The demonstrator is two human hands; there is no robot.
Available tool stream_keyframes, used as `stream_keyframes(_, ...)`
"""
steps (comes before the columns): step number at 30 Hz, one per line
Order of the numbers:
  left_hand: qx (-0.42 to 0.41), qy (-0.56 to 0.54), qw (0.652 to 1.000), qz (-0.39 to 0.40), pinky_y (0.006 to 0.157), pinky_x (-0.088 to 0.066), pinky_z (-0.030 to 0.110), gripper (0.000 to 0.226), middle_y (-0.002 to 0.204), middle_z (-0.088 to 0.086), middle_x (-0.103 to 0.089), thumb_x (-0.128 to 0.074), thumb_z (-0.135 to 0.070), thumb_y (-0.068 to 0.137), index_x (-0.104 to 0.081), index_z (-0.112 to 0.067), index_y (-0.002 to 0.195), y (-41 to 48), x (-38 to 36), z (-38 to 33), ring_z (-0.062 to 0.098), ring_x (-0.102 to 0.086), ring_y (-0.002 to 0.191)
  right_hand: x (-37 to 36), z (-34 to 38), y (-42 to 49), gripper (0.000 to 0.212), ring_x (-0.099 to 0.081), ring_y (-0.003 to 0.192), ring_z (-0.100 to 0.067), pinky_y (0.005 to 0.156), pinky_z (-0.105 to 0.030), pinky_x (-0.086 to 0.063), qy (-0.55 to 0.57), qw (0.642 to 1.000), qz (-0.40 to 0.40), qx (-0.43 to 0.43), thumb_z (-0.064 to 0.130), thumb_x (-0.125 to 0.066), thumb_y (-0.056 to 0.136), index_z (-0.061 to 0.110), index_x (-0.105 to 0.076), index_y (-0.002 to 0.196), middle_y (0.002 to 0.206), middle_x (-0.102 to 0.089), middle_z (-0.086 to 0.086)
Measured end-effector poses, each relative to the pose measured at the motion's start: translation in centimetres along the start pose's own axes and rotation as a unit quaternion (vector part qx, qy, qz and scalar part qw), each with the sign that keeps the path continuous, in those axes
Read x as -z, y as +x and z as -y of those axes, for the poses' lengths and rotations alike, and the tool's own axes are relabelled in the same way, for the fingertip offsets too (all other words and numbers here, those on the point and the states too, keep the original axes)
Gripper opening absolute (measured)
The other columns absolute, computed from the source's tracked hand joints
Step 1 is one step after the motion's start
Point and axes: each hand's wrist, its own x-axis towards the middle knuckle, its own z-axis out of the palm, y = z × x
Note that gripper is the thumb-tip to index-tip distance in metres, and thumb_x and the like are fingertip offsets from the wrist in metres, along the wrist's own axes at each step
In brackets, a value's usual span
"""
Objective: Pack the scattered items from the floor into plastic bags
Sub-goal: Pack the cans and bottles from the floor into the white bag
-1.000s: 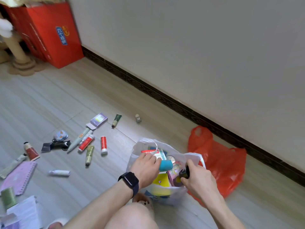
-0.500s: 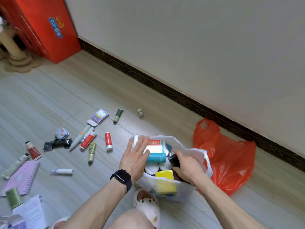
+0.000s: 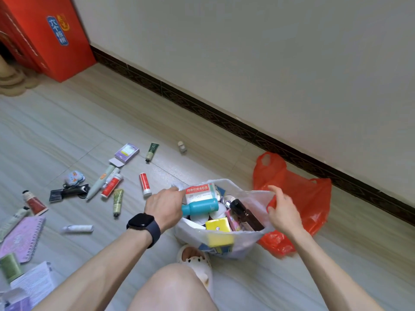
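A white plastic bag [image 3: 244, 244] stands open on the floor in front of my knee. Inside it lie a teal bottle [image 3: 201, 206], a red-and-white medicine box [image 3: 198, 191], a brown bottle [image 3: 247, 217] and a yellow box [image 3: 217, 225]. My left hand [image 3: 165, 204] grips the bag's left rim, right beside the teal bottle's neck. My right hand [image 3: 284, 212] hovers at the right rim with loosely curved fingers and holds nothing. A red plastic bag [image 3: 311, 198] lies flat behind it. Left on the floor are a red tube [image 3: 144, 184], a green tube [image 3: 118, 200], a white tube [image 3: 77, 228] and several more items.
A purple box [image 3: 126, 152], a dark green tube [image 3: 151, 151] and a small bottle [image 3: 182, 147] lie nearer the wall. A purple notebook [image 3: 22, 236] and a paper leaflet [image 3: 33, 283] sit at the far left. A red carton [image 3: 45, 34] stands in the corner. My slipper [image 3: 197, 263] touches the white bag.
My left hand went from lying flat over the bag to curling at its left rim. My right hand came out of the bag, off the dark bottle, to the right rim.
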Motion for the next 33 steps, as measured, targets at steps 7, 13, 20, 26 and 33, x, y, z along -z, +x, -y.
stream_keyframes(7,0.063,-0.214,0.974,-0.036,0.096,-0.050,0.035,0.068,0.137,-0.002,-0.060,-0.056,-0.002,0.083,-0.047,-0.031,0.144,2.8,3.5,0.6,0.022,-0.057,0.123,4.7,4.2,0.8,0.034,-0.042,0.041,-0.011,0.045,-0.026,-0.035,0.477,0.871,-0.081,-0.092,-0.009,-0.050,0.089,0.019,-0.065,0.100,0.090,-0.074,-0.002)
stream_keyframes(13,0.053,-0.380,0.919,-0.097,0.083,-0.049,0.019,0.074,0.091,0.002,-0.077,-0.055,0.013,0.064,-0.068,-0.031,0.122,3.5,7.3,-1.3,0.001,-0.059,0.113,5.2,5.9,0.2,0.036,-0.050,0.059,-0.009,0.051,-0.024,-0.042,0.513,0.841,-0.171,0.002,-0.007,-0.050,0.092,0.022,-0.070,0.088,0.103,-0.076,0.000)
stream_keyframes(20,0.046,-0.270,0.961,-0.049,0.098,-0.048,0.036,0.058,0.128,-0.002,-0.065,-0.042,0.005,0.074,-0.072,-0.028,0.111,0.6,3.1,1.2,0.013,-0.067,0.105,3.5,4.0,-2.8,0.034,-0.065,0.086,-0.011,0.083,-0.034,-0.051,0.252,0.961,-0.103,0.048,0.007,-0.053,0.088,0.034,-0.074,0.087,0.092,-0.074,0.014)
stream_keyframes(26,0.033,0.028,0.999,-0.014,0.063,-0.045,0.038,0.042,0.136,0.004,-0.036,-0.045,-0.030,0.094,-0.042,-0.016,0.133,0.4,1.8,1.1,0.034,-0.062,0.096,2.6,4.4,-3.5,0.049,-0.060,0.104,-0.034,0.076,-0.042,-0.050,-0.178,0.981,0.003,0.076,0.037,-0.051,0.091,0.035,-0.042,0.139,0.125,-0.046,-0.002)
stream_keyframes(33,-0.035,0.274,0.959,0.064,0.112,-0.010,0.064,0.143,0.153,0.019,0.037,-0.065,-0.083,0.058,0.010,-0.008,0.154,1.9,-1.3,0.3,0.036,0.004,0.149,2.0,3.5,-1.3,0.133,0.017,0.149,-0.039,0.116,-0.059,-0.008,-0.433,0.890,0.085,0.118,0.075,-0.065,0.065,0.026,0.023,0.151,0.158,0.034,-0.017)
